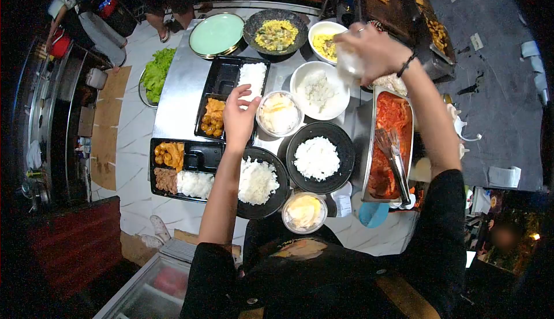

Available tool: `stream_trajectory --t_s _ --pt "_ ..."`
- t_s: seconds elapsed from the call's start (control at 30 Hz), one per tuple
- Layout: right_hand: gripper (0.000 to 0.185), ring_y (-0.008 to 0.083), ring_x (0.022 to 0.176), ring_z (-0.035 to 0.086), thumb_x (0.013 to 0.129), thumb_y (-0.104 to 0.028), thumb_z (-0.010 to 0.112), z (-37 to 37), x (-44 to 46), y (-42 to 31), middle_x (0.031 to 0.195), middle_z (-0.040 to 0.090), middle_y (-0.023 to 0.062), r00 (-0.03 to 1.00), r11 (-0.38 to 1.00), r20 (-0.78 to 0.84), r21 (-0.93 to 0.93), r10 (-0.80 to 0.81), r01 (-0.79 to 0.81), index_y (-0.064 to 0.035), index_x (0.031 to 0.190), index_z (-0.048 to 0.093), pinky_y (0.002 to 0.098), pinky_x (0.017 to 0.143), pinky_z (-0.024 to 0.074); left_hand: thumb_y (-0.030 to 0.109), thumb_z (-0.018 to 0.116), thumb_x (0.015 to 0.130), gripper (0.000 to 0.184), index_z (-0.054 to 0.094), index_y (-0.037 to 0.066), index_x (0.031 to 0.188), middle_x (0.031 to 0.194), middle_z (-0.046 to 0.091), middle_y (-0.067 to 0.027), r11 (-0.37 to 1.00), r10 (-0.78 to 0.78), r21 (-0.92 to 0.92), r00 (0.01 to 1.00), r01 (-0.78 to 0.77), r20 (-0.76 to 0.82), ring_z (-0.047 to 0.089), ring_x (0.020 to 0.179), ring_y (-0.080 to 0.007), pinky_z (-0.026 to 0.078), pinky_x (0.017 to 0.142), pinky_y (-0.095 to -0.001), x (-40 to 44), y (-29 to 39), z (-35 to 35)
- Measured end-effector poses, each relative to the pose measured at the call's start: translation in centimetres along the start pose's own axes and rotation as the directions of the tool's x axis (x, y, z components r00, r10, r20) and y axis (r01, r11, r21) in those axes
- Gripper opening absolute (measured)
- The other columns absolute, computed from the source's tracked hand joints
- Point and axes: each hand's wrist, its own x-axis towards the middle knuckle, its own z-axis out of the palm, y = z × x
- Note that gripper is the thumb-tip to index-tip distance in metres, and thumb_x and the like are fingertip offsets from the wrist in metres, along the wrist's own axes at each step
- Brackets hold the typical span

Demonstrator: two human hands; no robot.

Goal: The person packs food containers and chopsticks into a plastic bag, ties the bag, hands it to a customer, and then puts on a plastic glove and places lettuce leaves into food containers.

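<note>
One round tub (304, 230) is nearest, at six o'clock. Two black rice bowls (347, 160) lie at seven and nearly four; two black trays (208, 154) toward nine and ten-thirty. The second tub (280, 133), at twelve, meets the left hand (239, 114), fingers apart. Two white bowls (341, 95) sit near one; at one-thirty, the right hand (375, 53) clamps a blurred pale thing (348, 68).

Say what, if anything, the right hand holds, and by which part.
The right hand holds a blurred, whitish object; the gripped part cannot be told.
</note>
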Motion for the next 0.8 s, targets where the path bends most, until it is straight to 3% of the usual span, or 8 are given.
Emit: stream_trajectory --t_s 0.13,0.17,0.33,0.4,0.5,0.53,0.67,0.8 --pt "0.099 0.0380 0.104 0.046 0.036 -0.019 0.080 0.7 0.9 -7.1 0.116 0.044 0.0203 0.954 0.928 -0.163 0.241 -0.250 0.284 -0.0166 0.126 0.040 0.0446 0.085 0.0426 0.018 0.066 0.078 0.035 0.056 0.004 0.108 0.098 0.060 -0.0110 0.998 -0.044 -0.050 0.999 0.043 -0.013 0.060 0.074 -0.0169 0.048 0.067 -0.0297 -0.2 -3.3 1.3" --pt "0.098 0.0385 0.104 0.046 0.036 -0.020 0.079 1.6 1.4 -8.7 0.116 0.044 0.0202 0.934 0.906 -0.208 0.254 -0.290 0.338 -0.0165 0.126 0.040 0.0442 0.086 0.0425 0.015 0.062 0.080 0.029 0.057 0.004 0.107 0.096 0.061 -0.0094 0.969 -0.205 -0.131 0.978 0.209 0.047 0.059 0.073 -0.0142 0.047 0.065 -0.0274 -0.8 -2.0 1.1" --pt "0.104 0.0412 0.112 0.041 0.041 -0.039 0.079 2.9 2.2 -14.9 0.127 0.037 0.0242 0.969 0.949 -0.112 0.204 -0.220 0.239 -0.0235 0.133 0.033 0.0514 0.086 0.0413 0.000 0.054 0.082 0.027 0.058 0.002 0.109 0.098 0.061 -0.0063 0.876 -0.267 -0.368 0.949 0.313 0.170 0.056 0.076 -0.0102 0.044 0.059 -0.0215 -2.1 -2.9 0.5" --pt "0.100 0.0427 0.119 0.036 0.054 -0.059 0.070 3.7 2.1 -15.2 0.134 0.031 0.0257 0.969 0.955 -0.196 0.225 -0.148 0.191 -0.0248 0.137 0.029 0.0507 0.090 0.0379 -0.001 0.055 0.081 0.029 0.057 0.002 0.110 0.099 0.061 -0.0066 0.871 -0.230 -0.405 0.959 0.279 0.166 0.056 0.078 -0.0104 0.045 0.059 -0.0218 -2.1 -4.3 0.4" --pt "0.088 0.0420 0.124 0.030 0.067 -0.069 0.055 5.9 2.1 -15.5 0.140 0.024 0.0237 0.911 0.964 -0.400 0.186 -0.100 0.188 -0.0258 0.139 0.027 0.0500 0.094 0.0337 -0.003 0.055 0.081 0.031 0.057 0.002 0.111 0.101 0.060 -0.0077 0.854 -0.214 -0.435 0.955 0.285 0.206 0.056 0.080 -0.0106 0.045 0.060 -0.0221 -2.1 -4.6 0.2" --pt "0.075 0.0402 0.126 0.028 0.075 -0.066 0.047 6.2 1.8 -15.8 0.143 0.023 0.0162 0.901 0.959 -0.430 0.224 -0.062 0.173 -0.0248 0.136 0.032 0.0484 0.097 0.0308 -0.003 0.054 0.081 0.031 0.056 0.001 0.112 0.102 0.060 -0.0078 0.854 -0.218 -0.427 0.950 0.297 0.225 0.057 0.081 -0.0109 0.046 0.061 -0.0222 -2.2 -4.5 0.1" --pt "0.065 0.0390 0.128 0.026 0.076 -0.066 0.046 6.6 2.0 -16.2 0.144 0.026 0.0057 0.898 0.954 -0.439 0.263 -0.017 0.146 -0.0299 0.130 0.042 0.0506 0.097 0.0296 -0.002 0.056 0.082 0.032 0.055 0.001 0.114 0.104 0.060 -0.0079 0.838 -0.228 -0.437 0.937 0.327 0.264 0.058 0.085 -0.0121 0.047 0.064 -0.0225 -2.3 -3.6 -0.1" --pt "0.052 0.0379 0.128 0.026 0.077 -0.065 0.045 6.7 2.1 -17.2 0.144 0.026 0.0050 0.905 0.983 -0.425 0.161 -0.011 0.088 -0.0382 0.122 0.049 0.0593 0.094 0.0261 0.004 0.062 0.080 0.035 0.055 0.001 0.115 0.104 0.061 -0.0083 0.852 -0.223 -0.418 0.941 0.315 0.253 0.058 0.088 -0.0142 0.047 0.068 -0.0239 -2.2 -4.0 0.1"
